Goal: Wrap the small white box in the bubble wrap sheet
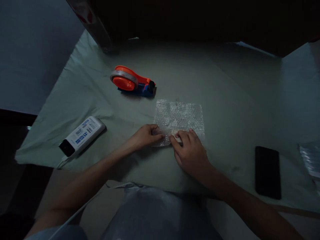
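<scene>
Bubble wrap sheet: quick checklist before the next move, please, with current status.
1. Left hand at the sheet: ok, fingertips at its near left part.
2. Right hand at the sheet: ok, fingers over its near part.
3. Sheet spread beyond the hands: ok, laid out on the cloth.
4. What is under the right fingers: cannot tell, mostly covered.
5. Tape dispenser off the sheet: ok, past its far left corner.
6. Lighting: not ok, scene is dim.
</scene>
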Motion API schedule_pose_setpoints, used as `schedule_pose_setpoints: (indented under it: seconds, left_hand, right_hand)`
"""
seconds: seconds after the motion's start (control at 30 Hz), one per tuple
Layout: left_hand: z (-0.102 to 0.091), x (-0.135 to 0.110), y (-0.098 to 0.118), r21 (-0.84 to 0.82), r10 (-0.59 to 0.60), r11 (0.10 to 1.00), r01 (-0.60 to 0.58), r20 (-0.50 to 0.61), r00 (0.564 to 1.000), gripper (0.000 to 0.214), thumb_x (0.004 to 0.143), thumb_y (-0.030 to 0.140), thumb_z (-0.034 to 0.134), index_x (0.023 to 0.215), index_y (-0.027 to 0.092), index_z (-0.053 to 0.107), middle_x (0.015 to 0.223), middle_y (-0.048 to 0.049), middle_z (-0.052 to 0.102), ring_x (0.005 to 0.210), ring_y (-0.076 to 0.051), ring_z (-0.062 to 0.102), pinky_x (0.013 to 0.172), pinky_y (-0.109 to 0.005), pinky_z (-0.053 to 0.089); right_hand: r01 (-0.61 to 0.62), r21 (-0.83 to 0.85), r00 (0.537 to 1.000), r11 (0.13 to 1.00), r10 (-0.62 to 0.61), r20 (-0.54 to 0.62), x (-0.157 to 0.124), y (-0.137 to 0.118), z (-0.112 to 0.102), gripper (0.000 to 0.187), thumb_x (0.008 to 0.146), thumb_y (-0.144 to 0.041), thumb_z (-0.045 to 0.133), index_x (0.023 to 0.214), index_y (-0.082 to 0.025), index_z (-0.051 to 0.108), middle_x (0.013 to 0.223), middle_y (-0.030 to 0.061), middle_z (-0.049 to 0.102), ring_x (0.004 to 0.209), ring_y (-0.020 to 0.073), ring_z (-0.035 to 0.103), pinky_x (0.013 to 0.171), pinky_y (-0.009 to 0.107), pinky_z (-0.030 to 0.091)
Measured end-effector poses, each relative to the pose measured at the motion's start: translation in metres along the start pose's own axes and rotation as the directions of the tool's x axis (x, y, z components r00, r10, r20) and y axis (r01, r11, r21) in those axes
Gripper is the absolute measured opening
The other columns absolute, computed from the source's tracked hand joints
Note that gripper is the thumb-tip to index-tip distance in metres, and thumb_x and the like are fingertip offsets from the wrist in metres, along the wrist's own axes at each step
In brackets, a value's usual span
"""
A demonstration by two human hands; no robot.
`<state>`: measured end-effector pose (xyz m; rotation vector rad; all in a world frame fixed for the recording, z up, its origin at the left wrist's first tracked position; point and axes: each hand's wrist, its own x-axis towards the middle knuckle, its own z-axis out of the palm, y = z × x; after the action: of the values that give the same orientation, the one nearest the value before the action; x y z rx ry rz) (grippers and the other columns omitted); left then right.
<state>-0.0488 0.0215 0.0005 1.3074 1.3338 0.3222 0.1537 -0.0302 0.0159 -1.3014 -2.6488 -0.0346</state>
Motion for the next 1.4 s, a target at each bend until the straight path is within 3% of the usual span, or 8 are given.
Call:
schedule_pose_setpoints:
  seconds: [0.13, 0.27, 0.67, 0.77, 0.87, 1.03, 1.27, 1.4]
  left_hand:
    - [0.010, -0.002, 0.008, 0.049, 0.094, 0.995, -0.087, -0.167, 0.982, 0.017, 0.072, 0.029, 0.055, 0.064, 0.018, 0.045, 0.059, 0.0053, 0.043, 0.056, -0.009, 0.041, 0.052, -0.021, 0.031]
    - [0.026, -0.005, 0.017, 0.001, 0.186, 0.981, -0.193, -0.271, 0.944, 0.011, 0.071, 0.019, 0.054, 0.081, 0.018, 0.048, 0.066, 0.0060, 0.045, 0.060, -0.008, 0.044, 0.056, -0.020, 0.035]
    - [0.042, -0.007, 0.039, -0.218, 0.225, 0.940, -0.261, -0.180, 0.958, 0.032, 0.081, 0.025, 0.057, 0.109, 0.019, 0.043, 0.074, 0.0033, 0.055, 0.063, -0.009, 0.052, 0.058, -0.020, 0.043]
    - [0.044, -0.011, 0.036, -0.344, 0.229, 0.899, -0.271, -0.159, 0.960, 0.021, 0.087, 0.025, 0.047, 0.106, 0.020, 0.038, 0.081, -0.0001, 0.060, 0.063, -0.009, 0.054, 0.059, -0.022, 0.046]
    - [0.049, -0.014, 0.027, -0.257, 0.285, 0.907, -0.334, -0.209, 0.935, 0.009, 0.087, 0.019, 0.044, 0.095, 0.019, 0.042, 0.088, -0.0028, 0.061, 0.069, -0.009, 0.057, 0.065, -0.023, 0.049]
    - [0.055, -0.017, 0.013, 0.205, 0.547, 0.835, -0.510, -0.214, 0.809, 0.018, 0.084, 0.012, 0.047, 0.100, 0.019, 0.052, 0.097, -0.0054, 0.062, 0.091, -0.015, 0.059, 0.083, -0.030, 0.049]
    - [0.042, -0.013, -0.004, 0.505, 0.843, 0.449, -0.738, 0.034, 0.536, 0.015, 0.087, 0.017, 0.054, 0.102, 0.017, 0.056, 0.104, -0.0099, 0.066, 0.103, -0.019, 0.059, 0.092, -0.038, 0.048]
    - [0.037, -0.008, -0.010, 0.622, 0.901, 0.246, -0.743, 0.137, 0.413, 0.020, 0.087, 0.019, 0.058, 0.107, 0.017, 0.059, 0.107, -0.0105, 0.068, 0.116, -0.023, 0.057, 0.098, -0.041, 0.047]
  right_hand:
    - [-0.010, -0.041, 0.999, 0.999, 0.012, 0.033, 0.004, -0.003, 0.000, 0.038, 0.082, -0.015, 0.051, 0.119, -0.013, 0.058, 0.109, 0.0169, 0.059, 0.103, 0.0279, 0.051, 0.104, 0.052, 0.036]
    - [-0.003, -0.037, 0.999, 0.999, 0.004, 0.042, 0.003, -0.003, -0.001, 0.039, 0.081, -0.015, 0.051, 0.119, -0.011, 0.058, 0.111, 0.0168, 0.059, 0.103, 0.0283, 0.052, 0.106, 0.052, 0.034]
    - [0.039, 0.195, 0.995, 0.980, -0.021, -0.096, -0.009, 0.009, -0.002, 0.033, 0.079, -0.016, 0.049, 0.108, -0.006, 0.061, 0.112, 0.0185, 0.065, 0.113, 0.0278, 0.056, 0.108, 0.050, 0.036]
    - [0.054, 0.287, 0.984, 0.956, -0.001, -0.179, -0.014, 0.013, 0.004, 0.028, 0.080, -0.013, 0.048, 0.105, -0.009, 0.061, 0.113, 0.0166, 0.066, 0.116, 0.0261, 0.056, 0.106, 0.049, 0.040]
    - [0.053, 0.346, 0.970, 0.937, 0.035, -0.242, -0.017, 0.016, 0.009, 0.030, 0.080, -0.011, 0.048, 0.108, -0.011, 0.058, 0.112, 0.0153, 0.066, 0.116, 0.0243, 0.057, 0.102, 0.046, 0.046]
    - [0.057, 0.345, 0.963, 0.937, 0.040, -0.268, -0.018, 0.018, 0.013, 0.040, 0.081, -0.008, 0.049, 0.120, -0.009, 0.054, 0.115, 0.0155, 0.066, 0.113, 0.0233, 0.058, 0.097, 0.040, 0.050]
    - [0.066, 0.389, 0.962, 0.919, 0.045, -0.269, -0.016, 0.019, 0.014, 0.036, 0.079, -0.004, 0.050, 0.114, -0.006, 0.060, 0.112, 0.0159, 0.066, 0.113, 0.0237, 0.057, 0.098, 0.040, 0.049]
    - [0.078, 0.424, 0.963, 0.902, 0.042, -0.266, -0.011, 0.021, 0.012, 0.031, 0.079, -0.003, 0.047, 0.105, -0.009, 0.063, 0.104, 0.0141, 0.068, 0.106, 0.0231, 0.059, 0.095, 0.040, 0.051]
